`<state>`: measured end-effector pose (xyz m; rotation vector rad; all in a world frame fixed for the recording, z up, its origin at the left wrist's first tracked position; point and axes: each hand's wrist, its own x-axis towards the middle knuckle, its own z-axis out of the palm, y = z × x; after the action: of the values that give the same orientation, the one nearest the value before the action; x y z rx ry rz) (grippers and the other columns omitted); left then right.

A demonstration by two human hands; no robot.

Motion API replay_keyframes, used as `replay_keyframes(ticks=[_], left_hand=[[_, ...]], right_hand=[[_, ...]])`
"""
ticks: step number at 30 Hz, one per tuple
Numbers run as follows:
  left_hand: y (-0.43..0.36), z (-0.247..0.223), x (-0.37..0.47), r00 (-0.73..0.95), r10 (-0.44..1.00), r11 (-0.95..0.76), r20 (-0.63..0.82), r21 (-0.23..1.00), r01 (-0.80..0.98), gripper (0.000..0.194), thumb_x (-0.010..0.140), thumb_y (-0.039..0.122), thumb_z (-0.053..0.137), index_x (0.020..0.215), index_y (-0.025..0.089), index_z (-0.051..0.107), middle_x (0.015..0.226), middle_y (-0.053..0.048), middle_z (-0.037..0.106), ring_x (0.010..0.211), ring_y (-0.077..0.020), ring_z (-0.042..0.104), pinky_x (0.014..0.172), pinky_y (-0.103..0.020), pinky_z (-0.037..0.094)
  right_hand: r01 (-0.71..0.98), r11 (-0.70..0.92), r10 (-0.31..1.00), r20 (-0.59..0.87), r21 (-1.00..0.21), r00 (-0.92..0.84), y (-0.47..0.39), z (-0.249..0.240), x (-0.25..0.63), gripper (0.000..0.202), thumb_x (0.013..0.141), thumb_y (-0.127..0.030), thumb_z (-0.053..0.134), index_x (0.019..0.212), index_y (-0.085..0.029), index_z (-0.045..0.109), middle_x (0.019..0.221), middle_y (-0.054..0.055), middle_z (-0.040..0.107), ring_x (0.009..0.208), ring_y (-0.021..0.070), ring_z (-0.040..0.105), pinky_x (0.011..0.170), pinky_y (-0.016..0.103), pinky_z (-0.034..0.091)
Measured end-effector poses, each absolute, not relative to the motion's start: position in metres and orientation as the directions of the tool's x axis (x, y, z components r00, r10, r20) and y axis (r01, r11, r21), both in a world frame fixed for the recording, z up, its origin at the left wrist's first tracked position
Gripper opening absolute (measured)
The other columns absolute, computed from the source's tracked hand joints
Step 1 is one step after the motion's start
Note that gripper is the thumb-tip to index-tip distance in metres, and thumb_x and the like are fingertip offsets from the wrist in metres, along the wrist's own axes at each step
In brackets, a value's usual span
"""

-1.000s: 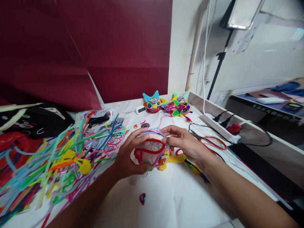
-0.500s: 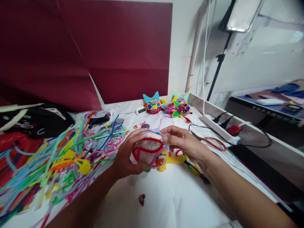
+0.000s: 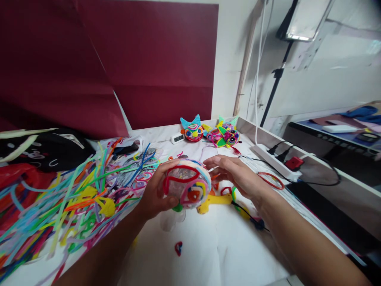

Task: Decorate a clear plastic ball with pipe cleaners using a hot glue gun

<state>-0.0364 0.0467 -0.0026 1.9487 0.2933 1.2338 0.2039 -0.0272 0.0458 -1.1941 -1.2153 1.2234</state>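
My left hand (image 3: 157, 194) is wrapped round a clear, rounded plastic craft body (image 3: 180, 180) trimmed with red, pink, white and blue pipe cleaners. An orange, yellow and blue coil that looks like an eye faces right on it. Beside its right edge hovers my right hand (image 3: 230, 171), fingers loosely bent and apart, with nothing visible in them. Below that hand lies a yellow tool with a black cord, which looks like a glue gun (image 3: 216, 200). A small red and blue pipe-cleaner piece (image 3: 178, 248) rests on the white tabletop nearer me.
Loose pipe cleaners (image 3: 74, 198) cover the left side. At the back stand two decorated figures (image 3: 193, 131) and a small white digital display (image 3: 177, 138). On the right are orange-handled scissors (image 3: 270, 180), a power strip (image 3: 278, 163) with plugs and cables, and a black flat panel (image 3: 330, 218).
My right hand has come away from the top of the craft body and shifted right. The body has turned in my left hand, so its coiled eye faces me more.
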Motion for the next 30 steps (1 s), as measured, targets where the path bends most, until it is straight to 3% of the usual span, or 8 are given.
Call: replay_keyframes(ticks=[3,7,12,16,21,25,28,30], left_hand=[[0.047,-0.003,-0.034,0.47,0.641,-0.527,0.607,0.793,-0.306,0.074,0.066,0.058,0.08,0.13,0.029,0.058,0.128,-0.01,0.064,0.11,-0.0307,0.066,0.084,-0.04,0.059],[0.045,0.003,-0.031,0.379,0.741,-0.419,0.555,0.823,-0.385,0.064,0.068,0.058,0.078,0.122,0.031,0.062,0.116,-0.004,0.069,0.098,-0.0249,0.07,0.079,-0.035,0.059],[0.044,0.01,-0.03,0.359,0.805,-0.341,0.472,0.864,-0.372,0.067,0.069,0.061,0.073,0.127,0.029,0.057,0.12,-0.006,0.069,0.103,-0.0275,0.068,0.08,-0.038,0.059],[0.045,0.01,-0.031,0.334,0.817,-0.345,0.469,0.864,-0.368,0.073,0.066,0.061,0.076,0.127,0.027,0.056,0.123,-0.008,0.067,0.103,-0.0301,0.069,0.08,-0.041,0.061],[0.045,0.009,-0.036,0.371,0.749,-0.442,0.548,0.832,-0.337,0.076,0.068,0.064,0.075,0.13,0.028,0.053,0.129,-0.01,0.064,0.109,-0.0322,0.067,0.086,-0.044,0.059],[0.046,0.012,-0.042,0.42,0.677,-0.51,0.604,0.797,-0.324,0.077,0.07,0.061,0.076,0.135,0.029,0.051,0.13,-0.011,0.064,0.109,-0.0321,0.067,0.086,-0.043,0.059],[0.046,0.019,-0.048,0.419,0.649,-0.565,0.635,0.771,-0.293,0.079,0.069,0.06,0.078,0.136,0.028,0.051,0.129,-0.011,0.064,0.111,-0.0332,0.066,0.088,-0.044,0.059],[0.046,0.024,-0.052,0.403,0.62,-0.636,0.673,0.732,-0.245,0.077,0.068,0.059,0.078,0.135,0.031,0.053,0.134,-0.01,0.06,0.119,-0.0357,0.061,0.094,-0.049,0.056]], right_hand=[[0.348,0.096,0.995,0.092,-0.932,-0.03,-0.025,0.042,0.214,0.025,0.084,-0.035,0.054,0.093,-0.019,0.07,0.093,0.005,0.072,0.086,0.0211,0.065,0.075,0.032,0.05],[0.792,0.172,0.983,0.051,-0.585,-0.176,-0.024,0.036,0.218,0.035,0.072,-0.017,0.063,0.106,-0.02,0.071,0.108,0.007,0.073,0.097,0.025,0.065,0.086,0.034,0.047],[0.916,0.303,0.923,-0.16,-0.262,-0.351,-0.025,0.027,0.201,0.047,0.072,-0.012,0.065,0.118,-0.018,0.067,0.119,0.013,0.069,0.11,0.0287,0.063,0.09,0.035,0.047],[0.941,0.306,0.907,-0.257,-0.145,-0.335,-0.026,0.02,0.184,0.042,0.077,-0.017,0.065,0.119,-0.015,0.065,0.121,0.017,0.067,0.108,0.0313,0.065,0.087,0.039,0.049],[0.953,0.287,0.921,-0.245,-0.099,-0.303,-0.024,0.015,0.172,0.044,0.075,-0.022,0.066,0.117,-0.012,0.063,0.118,0.02,0.067,0.104,0.0338,0.066,0.085,0.041,0.049],[0.953,0.275,0.94,-0.174,-0.125,-0.294,-0.027,0.023,0.178,0.046,0.071,-0.019,0.062,0.117,-0.013,0.06,0.118,0.017,0.064,0.096,0.0297,0.067,0.075,0.036,0.049],[0.889,0.279,0.953,-0.005,-0.363,-0.302,-0.034,0.036,0.196,0.039,0.065,-0.014,0.061,0.104,-0.017,0.061,0.105,0.01,0.065,0.089,0.0244,0.063,0.075,0.033,0.047],[0.812,0.237,0.968,0.055,-0.533,-0.246,-0.039,0.045,0.211,0.033,0.065,-0.013,0.062,0.097,-0.021,0.059,0.089,0.004,0.064,0.075,0.0196,0.059,0.065,0.029,0.044]])
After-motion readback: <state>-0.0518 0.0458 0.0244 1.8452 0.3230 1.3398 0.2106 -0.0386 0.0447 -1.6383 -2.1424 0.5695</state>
